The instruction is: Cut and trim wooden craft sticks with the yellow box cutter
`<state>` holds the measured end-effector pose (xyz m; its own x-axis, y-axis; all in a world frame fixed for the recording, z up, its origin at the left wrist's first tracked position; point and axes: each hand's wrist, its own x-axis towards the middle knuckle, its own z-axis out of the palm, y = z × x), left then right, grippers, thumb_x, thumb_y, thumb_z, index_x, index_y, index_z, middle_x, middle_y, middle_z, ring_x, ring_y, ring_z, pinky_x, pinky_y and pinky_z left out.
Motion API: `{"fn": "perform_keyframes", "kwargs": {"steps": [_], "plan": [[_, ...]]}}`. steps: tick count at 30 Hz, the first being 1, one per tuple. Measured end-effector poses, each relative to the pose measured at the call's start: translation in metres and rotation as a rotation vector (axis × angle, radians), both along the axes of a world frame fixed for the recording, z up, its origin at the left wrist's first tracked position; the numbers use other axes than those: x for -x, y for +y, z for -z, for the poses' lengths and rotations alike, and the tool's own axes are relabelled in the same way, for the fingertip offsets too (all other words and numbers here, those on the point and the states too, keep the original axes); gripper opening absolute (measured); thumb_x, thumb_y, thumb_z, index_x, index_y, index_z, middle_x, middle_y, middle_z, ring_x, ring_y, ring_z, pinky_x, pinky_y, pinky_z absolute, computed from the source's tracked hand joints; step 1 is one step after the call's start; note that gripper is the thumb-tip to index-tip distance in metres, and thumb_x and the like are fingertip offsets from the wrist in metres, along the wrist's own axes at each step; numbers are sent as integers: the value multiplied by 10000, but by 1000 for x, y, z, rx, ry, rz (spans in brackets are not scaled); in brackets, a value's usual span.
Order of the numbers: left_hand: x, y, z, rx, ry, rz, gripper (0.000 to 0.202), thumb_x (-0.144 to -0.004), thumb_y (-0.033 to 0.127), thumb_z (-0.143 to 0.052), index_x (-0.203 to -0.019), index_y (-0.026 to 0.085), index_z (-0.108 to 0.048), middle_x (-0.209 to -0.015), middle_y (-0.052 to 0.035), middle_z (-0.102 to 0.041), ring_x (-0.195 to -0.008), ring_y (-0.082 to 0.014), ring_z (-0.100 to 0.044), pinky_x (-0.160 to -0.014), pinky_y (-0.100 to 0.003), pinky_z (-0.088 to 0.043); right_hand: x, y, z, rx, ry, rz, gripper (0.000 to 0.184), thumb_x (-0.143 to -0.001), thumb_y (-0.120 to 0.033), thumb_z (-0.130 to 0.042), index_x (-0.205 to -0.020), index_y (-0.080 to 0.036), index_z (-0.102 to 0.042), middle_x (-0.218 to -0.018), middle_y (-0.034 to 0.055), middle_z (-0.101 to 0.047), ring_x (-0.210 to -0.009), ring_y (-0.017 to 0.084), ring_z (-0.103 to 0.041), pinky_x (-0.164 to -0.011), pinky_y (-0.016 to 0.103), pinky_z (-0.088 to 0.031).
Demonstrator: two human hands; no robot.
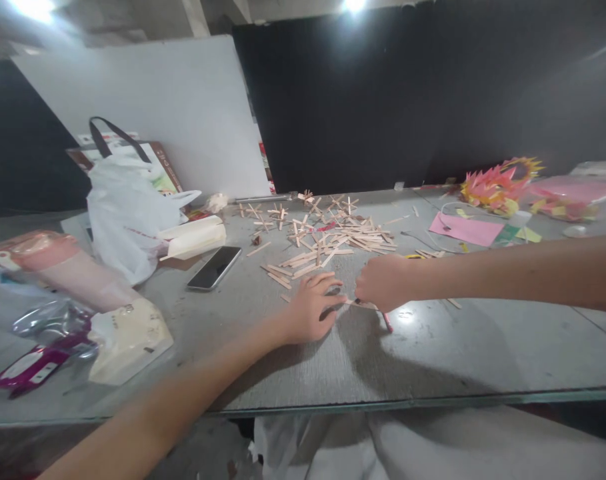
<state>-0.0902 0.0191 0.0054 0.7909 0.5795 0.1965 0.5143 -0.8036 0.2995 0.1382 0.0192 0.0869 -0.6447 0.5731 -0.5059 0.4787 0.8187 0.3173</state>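
Note:
My left hand (pixel 310 308) rests on the grey table (pixel 433 353) with its fingers curled down, fingertips touching a small wooden stick piece (pixel 361 304) that lies between both hands. My right hand (pixel 383 283) is closed in a fist just right of it, pinching the same stick piece. A thin red pen-like tool (pixel 387 323) pokes out below the right hand. A heap of loose wooden sticks and glued stick crosses (pixel 333 233) spreads over the table just beyond the hands.
A black phone (pixel 214 267) lies left of the sticks. Further left are a white plastic bag (pixel 125 213), a cream box (pixel 195 237) and packets (pixel 57 313). Pink paper (pixel 465 230) and a spiky coloured paper craft (pixel 497 185) sit far right. The table's front edge (pixel 407 402) runs close to me.

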Motion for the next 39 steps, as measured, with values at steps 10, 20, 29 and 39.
{"fn": "perform_keyframes", "kwargs": {"steps": [10, 20, 29, 39], "plan": [[-6, -29, -5, 77, 11, 46, 541, -799, 113, -611, -1274, 302, -788, -1414, -96, -624, -1502, -373, -416, -1264, -572, -354, 1, -1, 2, -23, 28, -18, 139, -835, -151, -677, -917, -153, -789, -819, 116, -762, -727, 229, -711, -642, 317, -457], [-10, 19, -7, 2, -58, -34, 522, -812, 54, -545, -1201, 285, -805, -1400, -96, -629, -1378, -315, -539, -1210, -547, -394, -1, -4, 5, -23, 9, -32, 200, -872, -144, -645, -995, -165, -802, -903, 115, -779, -730, 226, -715, -618, 311, -444], [-29, 48, 14, -64, 107, 131, 570, -842, -24, -510, -1216, 306, -785, -1499, -90, -563, -1478, -301, -432, -1206, -534, -379, 1, -4, 3, -11, -25, -36, 192, -899, -148, -651, -1023, -146, -797, -854, 118, -774, -768, 279, -756, -626, 328, -480], [-25, 49, 19, -207, 191, 176, 667, -788, -47, -580, -1366, 270, -680, -1600, -137, -484, -1532, -387, -366, -1187, -597, -347, 3, -4, -2, -1, -12, -13, 151, -890, -140, -665, -963, -160, -796, -954, 119, -793, -812, 272, -761, -653, 330, -474]]}}
